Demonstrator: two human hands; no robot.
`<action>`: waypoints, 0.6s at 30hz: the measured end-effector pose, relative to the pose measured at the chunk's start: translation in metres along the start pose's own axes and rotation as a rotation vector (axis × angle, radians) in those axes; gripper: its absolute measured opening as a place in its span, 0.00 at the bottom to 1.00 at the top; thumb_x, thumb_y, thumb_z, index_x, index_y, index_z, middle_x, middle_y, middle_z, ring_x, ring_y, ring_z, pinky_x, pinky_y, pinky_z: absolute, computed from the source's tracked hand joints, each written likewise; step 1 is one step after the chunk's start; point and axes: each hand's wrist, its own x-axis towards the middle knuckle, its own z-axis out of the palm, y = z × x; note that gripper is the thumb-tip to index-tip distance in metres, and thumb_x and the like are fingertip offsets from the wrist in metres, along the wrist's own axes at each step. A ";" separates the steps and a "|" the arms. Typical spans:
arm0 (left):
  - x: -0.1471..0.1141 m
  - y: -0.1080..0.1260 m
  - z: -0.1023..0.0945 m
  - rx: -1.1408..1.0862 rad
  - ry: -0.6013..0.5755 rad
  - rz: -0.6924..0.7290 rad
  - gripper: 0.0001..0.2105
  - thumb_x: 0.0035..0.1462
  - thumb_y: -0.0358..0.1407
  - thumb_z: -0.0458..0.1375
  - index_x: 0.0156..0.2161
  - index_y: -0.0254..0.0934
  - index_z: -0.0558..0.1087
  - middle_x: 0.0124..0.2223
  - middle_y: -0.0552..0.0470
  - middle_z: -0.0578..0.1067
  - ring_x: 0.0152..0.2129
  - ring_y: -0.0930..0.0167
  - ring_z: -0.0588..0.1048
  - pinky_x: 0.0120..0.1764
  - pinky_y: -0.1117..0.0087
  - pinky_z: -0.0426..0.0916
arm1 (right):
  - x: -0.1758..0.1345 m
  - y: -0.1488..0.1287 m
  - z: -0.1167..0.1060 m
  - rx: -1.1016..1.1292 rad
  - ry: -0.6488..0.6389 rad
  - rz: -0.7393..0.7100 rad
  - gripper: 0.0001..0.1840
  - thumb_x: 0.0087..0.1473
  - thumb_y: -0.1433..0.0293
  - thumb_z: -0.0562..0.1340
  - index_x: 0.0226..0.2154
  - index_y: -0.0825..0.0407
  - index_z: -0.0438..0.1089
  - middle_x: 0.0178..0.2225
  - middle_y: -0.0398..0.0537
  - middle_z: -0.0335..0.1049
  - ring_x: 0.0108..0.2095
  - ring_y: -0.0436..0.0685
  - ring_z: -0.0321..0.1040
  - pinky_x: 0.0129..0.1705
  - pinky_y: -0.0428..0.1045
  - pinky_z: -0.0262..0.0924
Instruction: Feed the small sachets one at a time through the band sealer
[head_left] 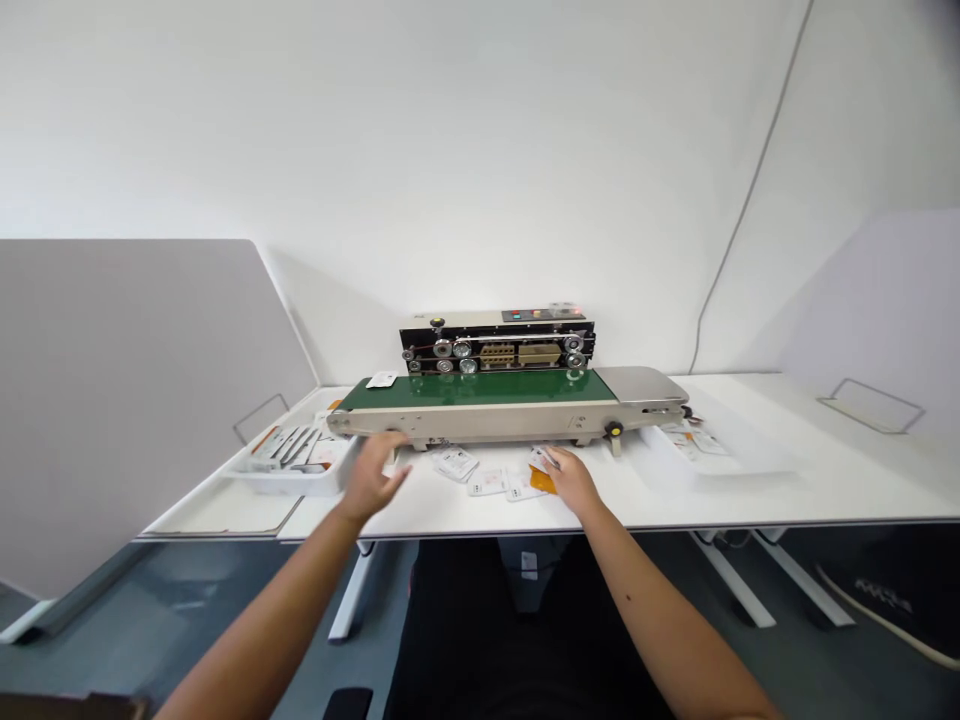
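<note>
My left hand [373, 476] hovers in front of the conveyor's left end, thumb and fingers apart, with nothing in it. Closed over the edge of an orange-and-white packet [541, 480], my right hand [573, 482] is at the front of the conveyor; its fingers hide part of the packet. Between the hands, white printed packets [487, 482] lie on the table, some overlapping at the left [454, 462]. Behind them stands a band sealing machine [499, 352] with a green conveyor belt [480, 390]. One white packet [382, 380] rests on the belt's left end.
A white tray [296, 484] of packets stands at the left, and another tray [720, 478] with packets at the right under the conveyor's end. Grey partitions [135, 400] flank the white table [847, 470]. A cable [750, 190] runs down the wall.
</note>
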 end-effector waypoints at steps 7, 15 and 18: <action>0.016 0.058 0.104 -0.487 -0.287 0.030 0.17 0.63 0.47 0.57 0.50 0.36 0.72 0.41 0.45 0.74 0.34 0.67 0.71 0.41 0.65 0.67 | -0.012 -0.047 -0.006 0.164 0.089 -0.100 0.25 0.66 0.55 0.50 0.53 0.48 0.73 0.49 0.52 0.75 0.52 0.63 0.70 0.56 0.59 0.64; 0.018 0.062 0.146 -1.119 -0.524 -0.294 0.30 0.55 0.50 0.66 0.56 0.35 0.66 0.28 0.57 0.69 0.23 0.76 0.67 0.28 0.75 0.60 | -0.011 -0.066 0.044 0.364 -0.197 0.227 0.18 0.53 0.53 0.63 0.33 0.51 0.73 0.26 0.45 0.73 0.26 0.56 0.68 0.27 0.47 0.59; 0.014 0.062 0.149 -1.098 -0.581 -0.379 0.28 0.56 0.49 0.65 0.56 0.35 0.66 0.23 0.61 0.66 0.17 0.77 0.65 0.23 0.77 0.58 | -0.015 -0.060 0.051 0.496 -0.183 0.243 0.20 0.55 0.51 0.60 0.36 0.51 0.72 0.27 0.44 0.72 0.26 0.54 0.68 0.26 0.46 0.59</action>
